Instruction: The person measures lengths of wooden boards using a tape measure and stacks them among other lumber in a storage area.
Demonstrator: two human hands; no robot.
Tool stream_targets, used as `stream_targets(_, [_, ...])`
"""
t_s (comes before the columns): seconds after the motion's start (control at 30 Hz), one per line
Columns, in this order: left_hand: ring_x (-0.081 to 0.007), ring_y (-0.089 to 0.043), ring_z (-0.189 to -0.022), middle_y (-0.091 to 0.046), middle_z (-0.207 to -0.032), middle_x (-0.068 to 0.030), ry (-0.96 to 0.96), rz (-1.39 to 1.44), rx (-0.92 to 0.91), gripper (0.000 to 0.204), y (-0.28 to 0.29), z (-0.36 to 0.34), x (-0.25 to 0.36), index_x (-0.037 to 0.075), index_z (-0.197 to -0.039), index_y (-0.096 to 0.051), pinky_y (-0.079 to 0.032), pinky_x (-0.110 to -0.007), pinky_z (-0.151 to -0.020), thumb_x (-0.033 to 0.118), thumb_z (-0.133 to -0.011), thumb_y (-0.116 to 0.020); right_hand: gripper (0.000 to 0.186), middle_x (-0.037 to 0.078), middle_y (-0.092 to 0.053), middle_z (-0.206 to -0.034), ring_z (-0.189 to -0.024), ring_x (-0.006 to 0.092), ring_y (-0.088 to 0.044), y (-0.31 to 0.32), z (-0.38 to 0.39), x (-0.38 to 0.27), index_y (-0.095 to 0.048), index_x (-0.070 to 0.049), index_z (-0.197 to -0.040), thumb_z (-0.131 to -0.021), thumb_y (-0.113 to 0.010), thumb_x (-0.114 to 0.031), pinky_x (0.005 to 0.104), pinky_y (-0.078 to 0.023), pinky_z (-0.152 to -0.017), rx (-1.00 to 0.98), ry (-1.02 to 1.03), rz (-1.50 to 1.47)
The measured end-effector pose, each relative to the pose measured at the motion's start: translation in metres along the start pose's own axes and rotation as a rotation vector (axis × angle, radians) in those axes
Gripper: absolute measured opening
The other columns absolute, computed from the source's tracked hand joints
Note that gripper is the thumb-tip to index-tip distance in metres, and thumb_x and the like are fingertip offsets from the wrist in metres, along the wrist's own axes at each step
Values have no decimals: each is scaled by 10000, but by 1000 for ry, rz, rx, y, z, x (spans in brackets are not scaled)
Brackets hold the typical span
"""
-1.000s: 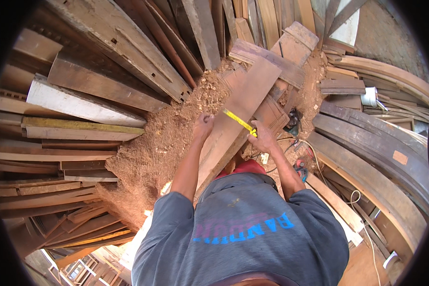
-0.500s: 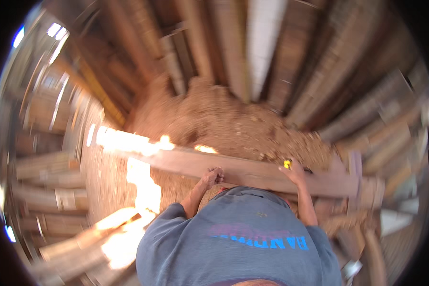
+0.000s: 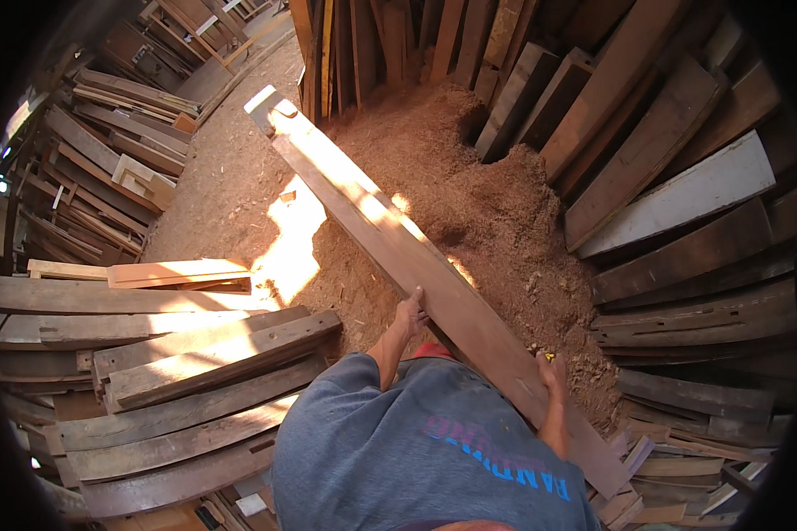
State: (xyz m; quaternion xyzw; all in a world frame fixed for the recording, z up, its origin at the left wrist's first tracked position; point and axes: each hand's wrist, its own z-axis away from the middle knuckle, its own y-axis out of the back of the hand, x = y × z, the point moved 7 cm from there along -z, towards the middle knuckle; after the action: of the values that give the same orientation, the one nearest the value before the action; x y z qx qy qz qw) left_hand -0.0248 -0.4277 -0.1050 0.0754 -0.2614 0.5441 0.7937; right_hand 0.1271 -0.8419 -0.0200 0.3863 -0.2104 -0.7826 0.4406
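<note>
A long reddish-brown wooden plank [image 3: 469, 314] runs diagonally in front of my body, from the far left down to the near right. My left hand [image 3: 410, 311] is closed on its near edge, a finger lying over the top face. Farther right, my right hand [image 3: 551, 372] rests at the plank with its fingers curled. A small yellow thing [image 3: 549, 357] shows at those fingers, mostly hidden, its kind too small to tell. At the plank's far end, a pale block-like piece [image 3: 270, 106] catches sunlight.
Sawdust and shavings [image 3: 487, 212] heap up beyond the plank. Upright boards lean at the back, among them a white-painted board [image 3: 691, 195] on the right. Stacked timber beams [image 3: 221, 363] lie to the left, close to my left arm. Purplish wood pieces [image 3: 638, 453] sit by the plank's near end.
My view has turned left, so the leaning boards have swung to the right. The plank now appears diagonal instead of nearly level. Both hands stay at the plank.
</note>
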Motion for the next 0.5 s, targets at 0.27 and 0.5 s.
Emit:
stream_targets(0.27, [-346,-583,-1153,-588,-1280,-145,-145,180,-228,521,-18,-19,32,36,-1322,-486,-480,-582,-970,215,-888,-712,862,344,-482,-1365,-1312,413,-462,3,5,-11,-427,134,-1362,-790,-711,-446,417,-378,-1077,-33,-66,11])
stream_targets(0.5, [-379,-590,-1140,-579,-1280,-177,-43,-21,-161,559,-28,24,49,17,-1333,-434,-475,-622,-947,203,-883,-707,749,328,-596,-1217,-1172,410,-585,6,14,-13,-568,132,-1210,-741,-737,-427,436,-472,-963,-40,3,207])
